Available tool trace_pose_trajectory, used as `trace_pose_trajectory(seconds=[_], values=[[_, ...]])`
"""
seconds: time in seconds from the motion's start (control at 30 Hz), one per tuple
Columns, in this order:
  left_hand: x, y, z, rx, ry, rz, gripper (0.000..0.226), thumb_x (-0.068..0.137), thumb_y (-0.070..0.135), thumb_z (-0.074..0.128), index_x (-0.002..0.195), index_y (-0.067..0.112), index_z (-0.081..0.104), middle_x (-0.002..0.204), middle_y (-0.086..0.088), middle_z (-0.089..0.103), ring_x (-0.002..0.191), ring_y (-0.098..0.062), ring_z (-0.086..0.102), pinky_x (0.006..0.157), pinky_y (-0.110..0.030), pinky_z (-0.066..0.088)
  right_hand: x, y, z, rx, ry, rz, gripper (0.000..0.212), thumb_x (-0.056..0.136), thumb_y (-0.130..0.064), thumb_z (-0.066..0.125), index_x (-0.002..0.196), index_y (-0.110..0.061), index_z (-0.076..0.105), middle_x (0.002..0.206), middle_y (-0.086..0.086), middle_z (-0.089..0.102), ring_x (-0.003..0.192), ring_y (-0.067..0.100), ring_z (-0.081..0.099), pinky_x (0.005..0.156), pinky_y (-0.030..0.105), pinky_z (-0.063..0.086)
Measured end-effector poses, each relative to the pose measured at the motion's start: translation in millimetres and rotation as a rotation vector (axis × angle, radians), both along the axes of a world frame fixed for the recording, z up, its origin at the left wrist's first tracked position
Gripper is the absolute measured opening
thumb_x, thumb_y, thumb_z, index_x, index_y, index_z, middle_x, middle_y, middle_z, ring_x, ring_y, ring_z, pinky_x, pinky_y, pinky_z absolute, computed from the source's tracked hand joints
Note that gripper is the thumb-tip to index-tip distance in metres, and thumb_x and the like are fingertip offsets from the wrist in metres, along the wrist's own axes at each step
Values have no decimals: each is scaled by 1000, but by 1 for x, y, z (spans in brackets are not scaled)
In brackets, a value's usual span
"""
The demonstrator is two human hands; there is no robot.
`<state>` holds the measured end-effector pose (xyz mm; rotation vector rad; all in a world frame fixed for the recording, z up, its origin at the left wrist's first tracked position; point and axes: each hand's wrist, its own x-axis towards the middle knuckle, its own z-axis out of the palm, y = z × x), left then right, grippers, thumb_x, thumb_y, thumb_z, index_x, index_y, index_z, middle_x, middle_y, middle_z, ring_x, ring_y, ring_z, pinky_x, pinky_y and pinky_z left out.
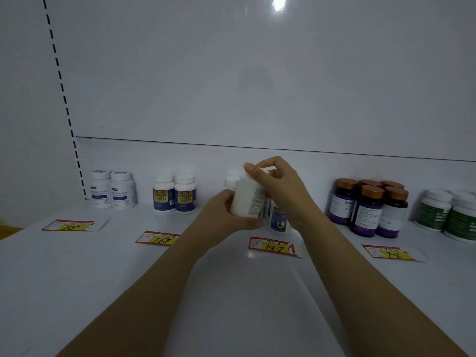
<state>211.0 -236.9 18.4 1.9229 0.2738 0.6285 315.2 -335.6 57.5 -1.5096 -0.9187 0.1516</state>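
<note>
A white bottle with small print on its side is held tilted above the white shelf. My left hand grips its lower body from the left. My right hand comes over the top, its fingers curled round the cap end. Behind my hands stand more bottles of the same group: a white cap shows at the left, and a blue-labelled bottle shows below my right wrist. A price tag reading 147 lies on the shelf in front of them.
Along the back stand two white bottles, two blue-and-yellow labelled bottles, several dark purple bottles with copper caps and green-labelled bottles at the right. Price tags lie before each group. A white back panel rises behind.
</note>
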Motion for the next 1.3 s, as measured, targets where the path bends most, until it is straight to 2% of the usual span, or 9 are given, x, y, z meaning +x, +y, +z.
trace_pose_trajectory(seconds=[0.1, 0.2, 0.37, 0.47, 0.63, 0.83, 1.0, 1.13, 1.3], values=[[0, 3, 0, -65, 14, -38, 54, 69, 26, 82, 116, 19, 56, 104, 5, 66, 94, -6, 63, 74, -15, 50, 6, -2, 0, 93, 67, 37, 24, 85, -38, 65, 98, -18, 63, 100, 4, 68, 90, 19, 66, 77, 31, 56], [-2, 4, 0, -156, 56, -90, 59, 66, 33, 83, 117, 18, 60, 110, -4, 67, 105, -19, 64, 94, -34, 51, 9, -4, 0, 142, 157, 166, 14, 92, -30, 58, 99, -19, 63, 106, 4, 67, 94, 17, 65, 80, 29, 55], [-1, 1, 2, 6, -2, 74, 52, 69, 24, 82, 112, 20, 53, 101, 5, 63, 91, -10, 60, 71, -18, 48, 0, 0, 0, 63, 7, 126, 26, 88, -43, 58, 108, -28, 55, 110, -1, 61, 98, 15, 63, 77, 25, 54], [-1, 0, 3, 4, 4, 91, 55, 69, 20, 82, 112, 20, 49, 98, 10, 59, 86, -4, 58, 65, -13, 45, 3, -1, -1, 115, 15, 73, 25, 87, -35, 63, 108, -23, 58, 106, 3, 64, 96, 17, 64, 78, 27, 56], [-3, 6, 3, -277, 48, -137, 55, 74, 17, 75, 124, 12, 55, 115, -7, 66, 109, -19, 63, 98, -34, 49, 8, -7, 1, 156, 179, 215, 17, 95, -21, 54, 111, -23, 60, 114, 2, 63, 106, 17, 63, 89, 31, 54], [0, 5, 2, -91, 15, 8, 43, 71, 17, 80, 108, 21, 58, 99, 6, 68, 86, -1, 65, 64, -10, 51, 3, -3, -4, 51, 18, 85, 20, 90, -42, 56, 107, -32, 58, 106, 3, 64, 94, 15, 66, 76, 28, 56], [-2, 7, 4, -309, 0, -150, 33, 76, 8, 72, 106, 16, 63, 106, -5, 71, 101, -16, 67, 91, -27, 53, 10, -7, -1, 187, 215, 213, 17, 97, -23, 50, 106, -24, 64, 104, 3, 68, 94, 18, 67, 83, 32, 57], [-3, 6, 1, -235, 74, -167, 31, 76, 9, 74, 104, 19, 64, 105, -4, 71, 101, -17, 67, 88, -26, 53, 9, -2, -2, 87, 213, 306, 21, 99, -27, 46, 113, -25, 60, 119, 6, 64, 107, 23, 63, 89, 37, 54], [-3, 5, 2, -78, 39, -50, 34, 74, 18, 78, 105, 24, 65, 97, 6, 72, 89, -5, 68, 75, -12, 52, 8, -2, -5, 30, 81, 197, 19, 96, -35, 50, 112, -29, 60, 108, 3, 66, 98, 18, 67, 85, 34, 56]])
